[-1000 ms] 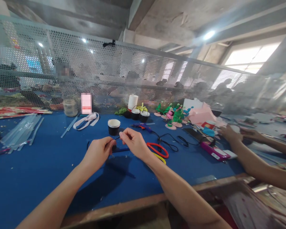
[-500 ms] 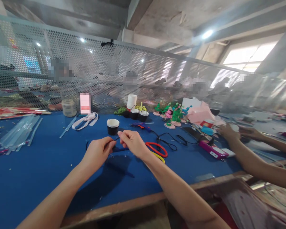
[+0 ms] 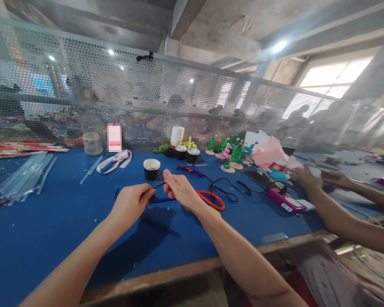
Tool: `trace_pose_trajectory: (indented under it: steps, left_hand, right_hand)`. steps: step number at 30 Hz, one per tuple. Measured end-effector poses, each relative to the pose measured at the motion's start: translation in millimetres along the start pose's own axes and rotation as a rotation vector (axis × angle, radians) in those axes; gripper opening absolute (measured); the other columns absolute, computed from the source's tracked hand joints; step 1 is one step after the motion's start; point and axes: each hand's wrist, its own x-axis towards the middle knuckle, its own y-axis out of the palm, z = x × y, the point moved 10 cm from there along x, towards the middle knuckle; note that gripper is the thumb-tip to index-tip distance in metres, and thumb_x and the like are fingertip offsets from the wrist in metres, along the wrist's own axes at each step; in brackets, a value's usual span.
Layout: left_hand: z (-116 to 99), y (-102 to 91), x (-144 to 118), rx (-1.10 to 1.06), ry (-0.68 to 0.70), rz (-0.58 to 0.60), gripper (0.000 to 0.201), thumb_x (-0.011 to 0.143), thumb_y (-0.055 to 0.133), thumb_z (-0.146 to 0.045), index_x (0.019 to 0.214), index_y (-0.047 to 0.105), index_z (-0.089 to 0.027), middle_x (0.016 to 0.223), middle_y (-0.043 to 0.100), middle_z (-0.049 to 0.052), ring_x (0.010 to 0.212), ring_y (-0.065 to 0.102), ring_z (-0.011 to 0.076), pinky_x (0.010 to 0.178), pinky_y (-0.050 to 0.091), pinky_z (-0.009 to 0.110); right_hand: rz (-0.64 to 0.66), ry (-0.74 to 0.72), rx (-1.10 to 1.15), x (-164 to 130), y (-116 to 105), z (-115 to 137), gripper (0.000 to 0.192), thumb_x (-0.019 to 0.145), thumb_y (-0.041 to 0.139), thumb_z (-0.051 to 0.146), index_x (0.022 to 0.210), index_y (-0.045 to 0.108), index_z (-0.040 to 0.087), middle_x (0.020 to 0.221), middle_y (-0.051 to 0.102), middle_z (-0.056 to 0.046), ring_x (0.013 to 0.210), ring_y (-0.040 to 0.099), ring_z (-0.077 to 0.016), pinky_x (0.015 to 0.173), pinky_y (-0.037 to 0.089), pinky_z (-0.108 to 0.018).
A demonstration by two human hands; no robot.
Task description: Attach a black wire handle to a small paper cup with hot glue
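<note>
My left hand [image 3: 132, 200] is closed in a pinch on a thin black cord [image 3: 159, 185], above the blue table. My right hand [image 3: 179, 187] pinches the same cord a little to the right, so a short stretch of it shows between the two hands. A curved dark end sticks out left of my left hand; I cannot tell if it belongs to the cord. Just beyond my hands stands a small black cup with a white rim [image 3: 151, 169]. Scissors with red and yellow handle loops [image 3: 210, 200] lie beside my right wrist, partly hidden by it.
Behind are two black cups with thin handles [image 3: 192, 154], a white cup stack [image 3: 178, 136] and a glue gun [image 3: 193, 170] with a black cable. Clear glue sticks [image 3: 25, 177] lie left. Green figures [image 3: 237, 155] and a purple power strip [image 3: 284, 202] stand right, near another person's arms [image 3: 336, 213].
My right hand has moved slightly right and away from my left hand, so more of the black cord shows between them. My left hand has hardly moved.
</note>
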Motion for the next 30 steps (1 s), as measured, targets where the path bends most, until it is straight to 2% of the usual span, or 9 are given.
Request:
trace_pose_trajectory:
  steps: [5,9,15,17,19,22,25,28,30]
  left_hand:
    - [-1.1,3.0,0.6,0.052,0.025,0.01,0.026,0.078,0.038,-0.03,0.072,0.06,-0.016,0.055,0.054,0.0,0.05,0.041,0.0101,0.05,0.028,0.021]
    - [0.7,2.6,1.1,0.059,0.027,-0.007,0.027,0.078,0.037,-0.029,0.069,0.06,-0.017,0.053,0.053,0.0,0.049,0.041,0.0103,0.05,0.028,0.021]
    - [5.8,-5.1,0.9,-0.009,0.0,-0.063,0.026,0.078,0.038,-0.029,0.072,0.059,-0.016,0.055,0.054,0.0,0.049,0.041,0.0103,0.05,0.029,0.021]
    - [6.7,-4.5,0.4,-0.081,-0.014,-0.057,0.026,0.077,0.038,-0.031,0.07,0.057,-0.016,0.054,0.053,0.0,0.049,0.042,0.0102,0.05,0.03,0.021]
    - [6.8,-2.2,0.0,-0.175,-0.021,-0.037,0.028,0.077,0.038,-0.033,0.064,0.055,-0.015,0.052,0.051,-0.001,0.05,0.042,0.0101,0.05,0.03,0.021]
    - [11.4,7.2,-0.6,-0.409,-0.092,0.075,0.031,0.076,0.038,-0.039,0.062,0.053,-0.015,0.051,0.05,-0.002,0.046,0.04,0.0087,0.046,0.029,0.021]
    - [20.5,16.2,-4.2,-0.677,-0.236,0.237,0.036,0.076,0.037,-0.044,0.076,0.056,-0.014,0.059,0.057,0.0,0.044,0.041,0.0073,0.044,0.03,0.021]
    - [31.1,9.9,-6.4,-0.804,-0.333,0.276,0.037,0.073,0.043,-0.045,0.082,0.058,-0.013,0.069,0.061,0.003,0.052,0.048,0.0084,0.05,0.036,0.021]
    - [32.2,8.5,-7.1,-0.853,-0.337,0.314,0.033,0.07,0.049,-0.043,0.08,0.058,-0.012,0.067,0.06,0.002,0.052,0.049,0.0079,0.05,0.036,0.021]
  right_hand:
    - [0.03,-0.133,-0.132,-4.8,5.9,15.1,0.036,0.078,0.04,0.037,0.051,0.047,0.015,0.041,0.043,0.004,0.039,0.038,-0.0054,0.043,0.031,-0.018]
    - [0.052,-0.175,-0.165,-5.5,9.2,16.9,0.032,0.078,0.042,0.034,0.054,0.049,0.015,0.044,0.046,0.004,0.042,0.039,-0.0056,0.045,0.032,-0.018]
    - [0.148,-0.106,0.075,-1.2,14.5,7.1,0.034,0.077,0.038,0.044,0.071,0.053,0.014,0.058,0.054,0.0,0.045,0.041,-0.0061,0.041,0.031,-0.018]
    - [0.158,-0.117,0.133,-1.5,17.2,9.9,0.029,0.074,0.045,0.042,0.077,0.055,0.014,0.061,0.053,0.001,0.047,0.042,-0.0061,0.041,0.031,-0.018]
    - [0.163,-0.139,0.177,-2.6,21.1,14.1,0.023,0.068,0.055,0.037,0.074,0.056,0.015,0.058,0.051,0.003,0.046,0.04,-0.0052,0.041,0.03,-0.018]
    - [0.063,-0.106,0.25,-0.9,14.8,10.8,0.021,0.068,0.056,0.035,0.062,0.053,0.014,0.051,0.047,0.005,0.041,0.036,-0.0039,0.039,0.029,-0.018]
    - [-0.06,-0.078,0.342,2.9,-1.0,3.8,0.021,0.069,0.054,0.035,0.064,0.053,0.014,0.051,0.047,0.005,0.041,0.039,-0.0041,0.038,0.031,-0.017]
    - [-0.151,-0.111,0.437,5.7,-17.2,2.2,0.02,0.069,0.054,0.035,0.067,0.052,0.015,0.055,0.05,0.003,0.045,0.044,-0.0052,0.038,0.035,-0.017]
    - [-0.175,-0.132,0.468,6.3,-22.0,3.1,0.02,0.07,0.053,0.035,0.067,0.051,0.015,0.057,0.053,0.002,0.047,0.048,-0.0065,0.04,0.039,-0.018]
